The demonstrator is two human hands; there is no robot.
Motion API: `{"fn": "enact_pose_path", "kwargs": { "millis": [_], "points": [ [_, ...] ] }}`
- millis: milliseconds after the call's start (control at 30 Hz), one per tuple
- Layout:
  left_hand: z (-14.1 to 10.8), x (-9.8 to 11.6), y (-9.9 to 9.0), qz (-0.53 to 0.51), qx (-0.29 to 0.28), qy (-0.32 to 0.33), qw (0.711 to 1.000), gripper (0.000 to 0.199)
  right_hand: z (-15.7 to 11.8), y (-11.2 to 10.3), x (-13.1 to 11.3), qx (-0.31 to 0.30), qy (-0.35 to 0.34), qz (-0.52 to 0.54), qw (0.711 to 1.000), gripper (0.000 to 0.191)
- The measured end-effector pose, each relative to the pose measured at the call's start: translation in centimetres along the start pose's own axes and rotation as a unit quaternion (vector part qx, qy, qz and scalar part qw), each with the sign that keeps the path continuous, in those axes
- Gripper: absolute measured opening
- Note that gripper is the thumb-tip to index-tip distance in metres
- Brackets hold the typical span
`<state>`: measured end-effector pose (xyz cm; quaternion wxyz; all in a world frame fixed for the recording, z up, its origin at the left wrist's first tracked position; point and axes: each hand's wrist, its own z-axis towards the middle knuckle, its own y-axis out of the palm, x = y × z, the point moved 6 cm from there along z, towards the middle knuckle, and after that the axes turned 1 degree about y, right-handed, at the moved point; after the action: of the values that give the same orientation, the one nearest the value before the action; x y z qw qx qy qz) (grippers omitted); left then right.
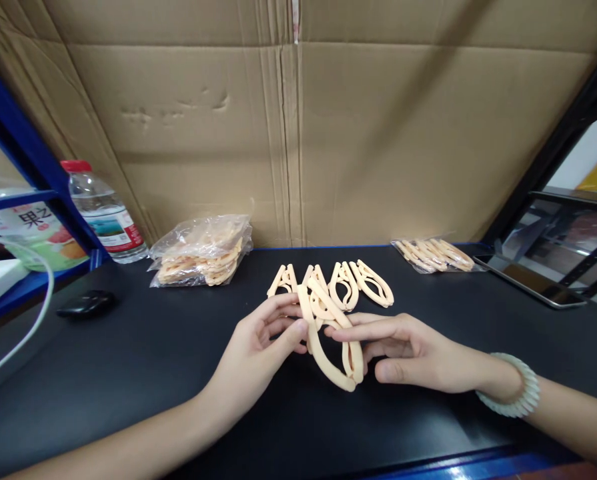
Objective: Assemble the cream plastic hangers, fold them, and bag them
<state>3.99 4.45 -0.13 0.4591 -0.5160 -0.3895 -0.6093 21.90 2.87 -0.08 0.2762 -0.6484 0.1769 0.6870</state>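
A cream plastic folding hanger, folded into a narrow loop, is held tilted above the black table in front of me. My left hand pinches its left arm between thumb and fingers. My right hand is at its right side, the index finger reaching across the front and other fingers behind, partly hidden; the thumb stands off it. Just beyond, several more folded hangers lie in a row, some partly covered by the held one.
A clear bag of hangers lies at the back left, a flatter bag at the back right. A water bottle, a black mouse and a white cable are left. A tablet-like device lies right. Cardboard walls the back.
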Motion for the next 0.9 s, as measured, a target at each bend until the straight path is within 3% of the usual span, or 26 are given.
{"fn": "enact_pose_path", "kwargs": {
  "millis": [67,167,267,367,433,533,667,767,833,900],
  "points": [
    [-0.1,-0.1,-0.2,0.009,-0.002,-0.003,1.0,0.041,-0.1,-1.2,-0.2,0.042,0.0,-0.015,0.999,0.048],
    [-0.2,-0.2,-0.7,0.058,-0.008,0.005,0.998,0.041,-0.8,-5.1,-0.6,0.185,0.0,-0.061,0.981,0.045],
    [-0.3,0.1,-1.0,0.123,-0.016,0.036,0.992,0.036,-2.5,-10.4,-0.1,0.363,0.023,-0.087,0.927,0.039],
    [-0.4,0.6,-1.2,0.168,-0.013,0.084,0.982,0.036,-4.0,-14.3,1.0,0.457,0.076,-0.153,0.873,0.032],
    [-0.4,0.8,-1.2,0.194,-0.013,0.112,0.975,0.038,-4.4,-15.6,1.8,0.469,0.133,-0.219,0.845,0.027],
    [-0.4,0.7,-1.0,0.233,-0.024,0.131,0.963,0.039,-4.6,-15.9,2.4,0.455,0.197,-0.311,0.811,0.023],
    [-0.5,0.5,-0.9,0.299,-0.038,0.155,0.941,0.042,-4.7,-15.1,1.7,0.42,0.228,-0.464,0.746,0.03],
    [-0.3,0.5,-1.1,0.382,-0.048,0.176,0.906,0.04,-4.5,-14.5,0.9,0.38,0.231,-0.57,0.691,0.038],
    [-0.2,0.3,-1.3,0.439,-0.063,0.189,0.876,0.043,-3.8,-13.5,0.4,0.345,0.17,-0.601,0.701,0.038],
    [0.0,-0.1,-1.4,0.5,-0.082,0.194,0.84,0.053,-2.8,-11.7,0.2,0.289,0.088,-0.606,0.736,0.037]
  ]
}}
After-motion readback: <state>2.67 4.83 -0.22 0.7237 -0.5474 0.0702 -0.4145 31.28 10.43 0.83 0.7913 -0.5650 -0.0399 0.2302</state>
